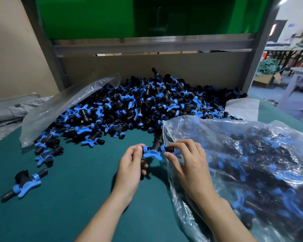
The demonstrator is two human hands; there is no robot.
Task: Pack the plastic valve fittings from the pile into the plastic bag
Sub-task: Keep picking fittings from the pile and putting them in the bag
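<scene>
Head camera: a black-and-blue valve fitting (154,151) is being held just above the green table (68,198), at the near edge of the plastic bag (243,163). Its left end is being gripped by the curled fingers of the left hand (131,165), and its right end is being pinched between thumb and fingers of the right hand (187,163).

A dark shape (144,165) is being half covered by the left hand's fingers; what it is cannot be told.

Behind, the pile (147,105) is being banked against a cardboard panel (164,67), its left flank being overlaid by a second clear bag (65,105).

Fittings inside the plastic bag are being blurred by crinkled film, and the bag is being cut off at the right and bottom edges. One stray fitting (24,182) is lying apart at the left.
</scene>
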